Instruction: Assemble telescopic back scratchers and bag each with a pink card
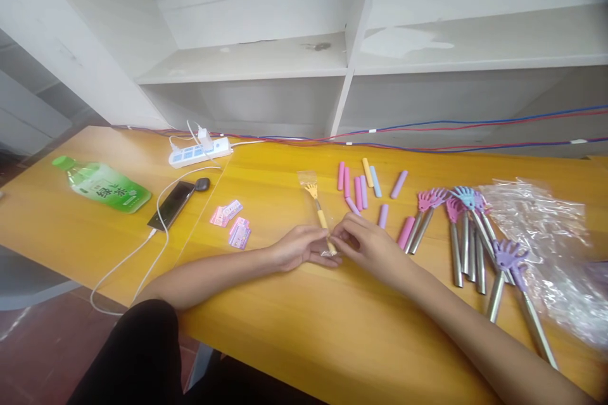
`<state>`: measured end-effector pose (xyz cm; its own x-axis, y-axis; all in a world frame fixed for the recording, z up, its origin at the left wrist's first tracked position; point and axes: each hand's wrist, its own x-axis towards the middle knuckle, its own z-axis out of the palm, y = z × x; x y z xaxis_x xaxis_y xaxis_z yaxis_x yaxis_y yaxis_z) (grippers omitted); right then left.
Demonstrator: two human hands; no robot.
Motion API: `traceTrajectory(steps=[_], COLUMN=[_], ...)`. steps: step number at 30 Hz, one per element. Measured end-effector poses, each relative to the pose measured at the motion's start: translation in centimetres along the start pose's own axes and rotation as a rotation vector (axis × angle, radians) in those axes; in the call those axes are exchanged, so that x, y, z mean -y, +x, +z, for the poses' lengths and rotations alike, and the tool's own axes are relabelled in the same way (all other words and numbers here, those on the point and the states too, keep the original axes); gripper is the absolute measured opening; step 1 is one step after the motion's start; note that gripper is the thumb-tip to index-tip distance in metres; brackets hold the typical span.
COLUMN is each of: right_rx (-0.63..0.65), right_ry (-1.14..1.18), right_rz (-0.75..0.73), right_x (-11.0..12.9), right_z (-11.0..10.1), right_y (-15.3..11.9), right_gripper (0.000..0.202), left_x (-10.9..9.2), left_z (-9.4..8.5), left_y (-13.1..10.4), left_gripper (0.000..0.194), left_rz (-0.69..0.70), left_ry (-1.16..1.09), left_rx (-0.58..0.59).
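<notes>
A yellow hand-shaped back scratcher (322,218) in a clear plastic bag (306,177) lies between my hands, its small fingers pointing away from me. My left hand (304,247) is closed on the lower end of the bagged scratcher. From the other side, my right hand (360,240) pinches at the same end, near the bag's edge. Beyond my right hand are several pink, purple, yellow and blue foam tubes (358,193). To the right lie several metal-handled scratchers (465,240) with pink, purple and blue heads.
Clear plastic bags (546,234) are heaped at the right. Small printed cards (240,233) lie left of my hands. Farther left are a phone (171,205) with a white cable, a green bottle (109,186) and a power strip (199,153). White shelves (256,60) stand behind.
</notes>
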<state>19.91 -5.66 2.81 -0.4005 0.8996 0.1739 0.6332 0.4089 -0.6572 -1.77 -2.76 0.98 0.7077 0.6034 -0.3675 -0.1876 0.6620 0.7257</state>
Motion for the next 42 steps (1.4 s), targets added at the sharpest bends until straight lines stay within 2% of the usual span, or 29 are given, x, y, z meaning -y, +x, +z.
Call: traceTrajectory(steps=[8, 14, 17, 19, 24, 30, 34, 37, 42], right_rx=[-0.016, -0.038, -0.086, -0.096, 0.048, 0.002, 0.035, 0.106, 0.185], right_ry=[0.078, 0.114, 0.159, 0.215, 0.478, 0.644, 0.69, 0.667, 0.572], right_rz=[0.004, 0.07, 0.164, 0.223, 0.283, 0.368, 0.374, 0.355, 0.21], right_x=[-0.5, -0.3, -0.2, -0.2, -0.5, -0.3, -0.3, -0.8, -1.0], right_z=[0.6, 0.7, 0.8, 0.8, 1.4, 2.2, 2.3, 2.3, 1.8], right_y=[0.2, 0.3, 0.1, 0.1, 0.5, 0.7, 0.6, 0.5, 0.5], right_gripper=[0.021, 0.029, 0.039, 0.049, 0.054, 0.063, 0.061, 0.057, 0.051], left_x=[0.4, 1.0, 1.0, 1.0, 0.8, 0.2, 0.1, -0.1, -0.4], left_z=[-0.1, -0.4, -0.3, -0.3, -0.8, -2.2, -2.7, -2.8, -2.6], left_y=[-0.1, 0.2, 0.2, 0.3, 0.8, 1.6, 1.8, 1.8, 1.8], left_gripper=[0.053, 0.054, 0.054, 0.057, 0.057, 0.051, 0.048, 0.046, 0.048], left_rz=[0.012, 0.082, 0.106, 0.122, 0.191, 0.235, 0.225, 0.18, 0.141], left_ry=[0.09, 0.12, 0.112, 0.108, 0.182, 0.414, 0.481, 0.481, 0.461], left_rx=[-0.011, -0.03, -0.042, -0.049, -0.049, -0.064, -0.095, -0.057, 0.009])
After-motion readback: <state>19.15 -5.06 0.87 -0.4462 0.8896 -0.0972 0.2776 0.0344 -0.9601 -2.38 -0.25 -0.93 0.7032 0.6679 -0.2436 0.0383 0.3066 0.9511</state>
